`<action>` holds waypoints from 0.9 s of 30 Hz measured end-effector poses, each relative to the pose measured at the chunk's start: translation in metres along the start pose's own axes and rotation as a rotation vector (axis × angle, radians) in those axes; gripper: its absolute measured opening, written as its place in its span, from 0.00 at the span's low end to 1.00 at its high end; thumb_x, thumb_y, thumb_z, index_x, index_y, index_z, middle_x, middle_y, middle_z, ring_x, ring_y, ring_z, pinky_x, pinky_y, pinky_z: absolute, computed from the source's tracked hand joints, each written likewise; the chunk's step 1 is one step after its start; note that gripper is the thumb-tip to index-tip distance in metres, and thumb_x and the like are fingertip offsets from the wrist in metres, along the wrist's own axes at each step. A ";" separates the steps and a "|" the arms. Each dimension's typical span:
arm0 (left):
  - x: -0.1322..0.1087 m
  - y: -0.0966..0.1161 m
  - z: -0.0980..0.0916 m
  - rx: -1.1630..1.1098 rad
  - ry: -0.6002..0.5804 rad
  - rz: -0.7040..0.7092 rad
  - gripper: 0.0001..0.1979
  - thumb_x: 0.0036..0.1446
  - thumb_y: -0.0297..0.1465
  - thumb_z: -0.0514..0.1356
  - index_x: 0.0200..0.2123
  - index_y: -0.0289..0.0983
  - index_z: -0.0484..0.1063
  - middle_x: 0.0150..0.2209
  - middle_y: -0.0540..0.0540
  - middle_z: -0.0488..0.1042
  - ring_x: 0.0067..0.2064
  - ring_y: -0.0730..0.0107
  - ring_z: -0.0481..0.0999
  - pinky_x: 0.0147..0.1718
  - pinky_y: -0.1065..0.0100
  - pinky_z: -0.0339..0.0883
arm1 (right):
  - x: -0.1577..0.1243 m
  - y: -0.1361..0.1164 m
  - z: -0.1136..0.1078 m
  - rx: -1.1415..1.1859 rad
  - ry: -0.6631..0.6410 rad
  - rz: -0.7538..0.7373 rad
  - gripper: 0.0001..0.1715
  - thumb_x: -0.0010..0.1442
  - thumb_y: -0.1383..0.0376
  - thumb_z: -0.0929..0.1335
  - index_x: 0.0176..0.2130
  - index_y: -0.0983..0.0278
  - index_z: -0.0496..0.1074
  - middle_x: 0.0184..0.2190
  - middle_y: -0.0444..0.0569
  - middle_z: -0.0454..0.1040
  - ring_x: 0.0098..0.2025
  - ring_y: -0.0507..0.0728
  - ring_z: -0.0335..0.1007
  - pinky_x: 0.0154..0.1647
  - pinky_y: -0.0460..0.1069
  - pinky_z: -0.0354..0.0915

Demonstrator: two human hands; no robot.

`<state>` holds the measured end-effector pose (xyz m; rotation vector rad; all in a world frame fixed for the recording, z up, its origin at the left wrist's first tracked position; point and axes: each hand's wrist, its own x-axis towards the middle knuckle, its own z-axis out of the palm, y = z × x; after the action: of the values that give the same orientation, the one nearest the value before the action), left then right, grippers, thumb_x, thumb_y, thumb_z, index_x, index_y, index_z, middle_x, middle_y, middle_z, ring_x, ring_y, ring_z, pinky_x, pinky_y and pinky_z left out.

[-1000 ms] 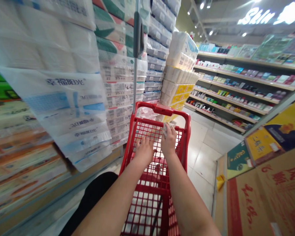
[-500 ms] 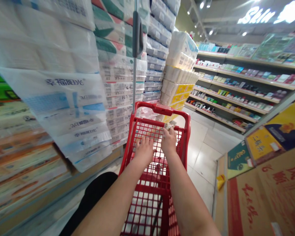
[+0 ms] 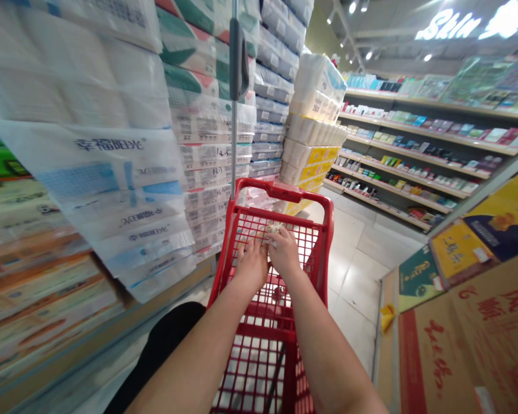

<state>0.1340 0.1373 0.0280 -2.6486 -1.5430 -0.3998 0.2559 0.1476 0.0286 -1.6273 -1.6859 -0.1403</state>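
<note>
A red plastic shopping cart with a mesh basket (image 3: 280,188) stands in front of me, its handle bar at the far end. Over the mesh, my right hand (image 3: 285,253) pinches a small pale, crumpled piece (image 3: 275,228), perhaps cloth or paper; its kind is unclear. Close beside it, my left hand (image 3: 254,265) hangs palm down over the mesh, fingers loosely stretched forward. The two hands nearly touch, and the left fingertips come near the pale piece. Whether the left fingers rest on the mesh is hard to tell.
Stacked packs of toilet paper (image 3: 112,155) rise on the left. A thin metal pole with a grey grip (image 3: 239,60) stands by the cart's far left corner. Shelves of small boxes (image 3: 414,129) line the back right. Cardboard cartons (image 3: 466,339) stand at right, beside the tiled floor (image 3: 354,270).
My right hand has moved left with the pale piece, closing the gap to my left hand. The left hand has barely shifted. The cart stays in nearly the same place.
</note>
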 end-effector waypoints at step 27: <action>-0.001 0.000 -0.003 -0.028 -0.017 -0.001 0.23 0.62 0.37 0.54 0.58 0.37 0.62 0.60 0.37 0.64 0.64 0.50 0.56 0.59 0.51 0.52 | 0.002 0.022 -0.028 -0.102 0.131 0.252 0.17 0.55 0.70 0.64 0.42 0.62 0.77 0.44 0.55 0.68 0.46 0.62 0.63 0.50 0.55 0.62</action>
<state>0.1333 0.1356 0.0305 -2.6792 -1.5547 -0.4024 0.2881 0.1378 0.0398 -1.8498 -1.3823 -0.2062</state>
